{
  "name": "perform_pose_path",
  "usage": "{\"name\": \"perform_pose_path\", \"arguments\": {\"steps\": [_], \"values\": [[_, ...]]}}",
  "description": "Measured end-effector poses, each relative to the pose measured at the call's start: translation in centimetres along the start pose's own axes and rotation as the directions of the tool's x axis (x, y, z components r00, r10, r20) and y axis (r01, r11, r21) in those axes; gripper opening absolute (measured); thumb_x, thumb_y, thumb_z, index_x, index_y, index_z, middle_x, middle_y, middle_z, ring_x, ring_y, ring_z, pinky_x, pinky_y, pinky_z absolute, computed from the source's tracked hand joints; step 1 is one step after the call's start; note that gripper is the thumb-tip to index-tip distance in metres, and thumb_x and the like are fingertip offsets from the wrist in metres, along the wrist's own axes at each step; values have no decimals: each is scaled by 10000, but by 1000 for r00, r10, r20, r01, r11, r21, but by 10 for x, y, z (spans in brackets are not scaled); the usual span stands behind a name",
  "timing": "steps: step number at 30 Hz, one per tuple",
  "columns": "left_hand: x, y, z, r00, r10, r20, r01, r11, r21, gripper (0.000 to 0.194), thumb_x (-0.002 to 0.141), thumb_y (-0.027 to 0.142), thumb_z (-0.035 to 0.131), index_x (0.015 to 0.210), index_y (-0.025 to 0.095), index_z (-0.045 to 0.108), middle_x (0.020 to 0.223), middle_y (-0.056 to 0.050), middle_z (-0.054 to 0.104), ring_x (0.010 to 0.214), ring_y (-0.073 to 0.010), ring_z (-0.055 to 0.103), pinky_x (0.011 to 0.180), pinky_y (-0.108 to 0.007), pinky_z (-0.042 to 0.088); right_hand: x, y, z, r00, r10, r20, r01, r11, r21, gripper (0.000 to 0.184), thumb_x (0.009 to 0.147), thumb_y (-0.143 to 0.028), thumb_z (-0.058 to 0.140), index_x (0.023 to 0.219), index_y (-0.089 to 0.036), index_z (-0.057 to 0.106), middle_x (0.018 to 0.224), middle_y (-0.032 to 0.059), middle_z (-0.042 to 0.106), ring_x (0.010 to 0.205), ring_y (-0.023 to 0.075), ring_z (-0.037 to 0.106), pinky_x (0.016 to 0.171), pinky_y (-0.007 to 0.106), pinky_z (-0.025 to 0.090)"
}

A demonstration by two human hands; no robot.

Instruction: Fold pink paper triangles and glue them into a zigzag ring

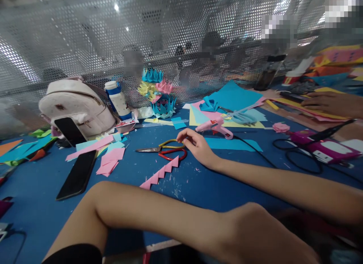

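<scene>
My right hand [198, 147] rests on the table, its bent fingers and thumb around the end of the yellow handle of a pair of scissors [160, 148]. The scissors lie with blades pointing left and one red handle loop. Just in front of them is a strip of folded pink paper triangles [161, 173]. A pink hot glue gun [214, 125] lies behind my right hand, by a blue paper strip [235, 144]. My left arm crosses the front of the view. At lower right my left hand [261, 235] is blurred, its fingers hidden.
A white backpack [76, 101], a bottle [117, 99] and folded paper flowers [163, 105] stand at the back. Two phones, one on the table [78, 175], and pink paper pieces lie left. A purple power strip [314, 146] with cables lies right, near another person's hand [326, 105].
</scene>
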State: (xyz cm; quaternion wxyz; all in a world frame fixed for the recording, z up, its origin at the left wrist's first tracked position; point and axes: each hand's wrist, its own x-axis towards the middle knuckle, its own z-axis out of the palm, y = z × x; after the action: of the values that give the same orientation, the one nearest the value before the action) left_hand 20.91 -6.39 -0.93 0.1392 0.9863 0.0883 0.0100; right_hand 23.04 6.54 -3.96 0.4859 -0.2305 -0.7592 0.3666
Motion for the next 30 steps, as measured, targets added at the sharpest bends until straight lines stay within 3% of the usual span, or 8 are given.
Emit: {"name": "perform_pose_path", "arguments": {"steps": [2,6,9,12,16,20,24,30], "values": [[-6,1,-9,982,188,16,-189,978,90,309,913,129,586,1068,342,748,1250,-46,667,1033,-186,686,517,-262,493,0,-1,0,1000,3,5,-3,1000,-1,181,882,-110,455,929,-180,616,899,38,624,847,165,607,769,316,482],[-41,-1,-23,981,133,-138,-117,986,121,275,978,249,494,1130,250,723,1271,-54,644,1006,-194,663,639,-321,542,0,-3,1,1000,2,25,-2,1000,-18,173,899,-115,447,933,-187,601,903,38,627,853,170,612,781,320,485],[-76,0,-30,981,20,-191,-7,998,68,272,1010,338,483,1084,194,702,1211,-36,678,922,-186,644,703,-354,534,-1,-4,1,988,-42,145,56,994,-90,163,945,-153,457,975,-193,612,966,53,644,915,183,602,826,334,478],[-112,0,-38,954,-129,-269,130,991,-16,237,1013,218,463,1111,167,672,1168,-53,705,984,-195,651,821,-335,510,-3,-4,3,909,-140,393,241,945,-220,130,967,-275,557,1018,-204,654,1040,70,659,1005,218,560,896,378,444],[-169,-11,-54,819,-396,-416,375,917,-135,286,1014,173,427,1164,203,669,1155,-72,717,1043,-199,662,877,-296,505,-5,-5,6,815,-194,546,401,869,-290,135,943,-318,628,909,-197,677,1028,73,659,1023,228,544,926,402,416],[-233,-36,-65,603,-650,-463,626,745,-231,249,986,264,497,1093,255,721,1056,-40,752,951,-206,701,838,-301,537,-2,-11,4,891,-122,438,228,953,-198,130,918,-308,667,863,-191,674,940,50,682,941,196,580,839,343,452],[-274,-53,-60,449,-848,-282,663,528,-531,335,968,448,513,1068,228,745,987,-71,768,897,-235,722,767,-311,580,1,-14,2,951,83,297,-78,996,-31,133,892,-303,673,851,-177,684,850,29,698,762,147,625,706,284,476],[-261,-48,-32,472,-874,-111,576,402,-712,364,919,442,592,1210,240,675,1068,-72,748,917,-215,713,791,-312,579,3,-7,2,971,173,163,-188,979,77,192,813,-354,741,828,-169,691,783,21,688,670,135,602,619,268,476]]}}
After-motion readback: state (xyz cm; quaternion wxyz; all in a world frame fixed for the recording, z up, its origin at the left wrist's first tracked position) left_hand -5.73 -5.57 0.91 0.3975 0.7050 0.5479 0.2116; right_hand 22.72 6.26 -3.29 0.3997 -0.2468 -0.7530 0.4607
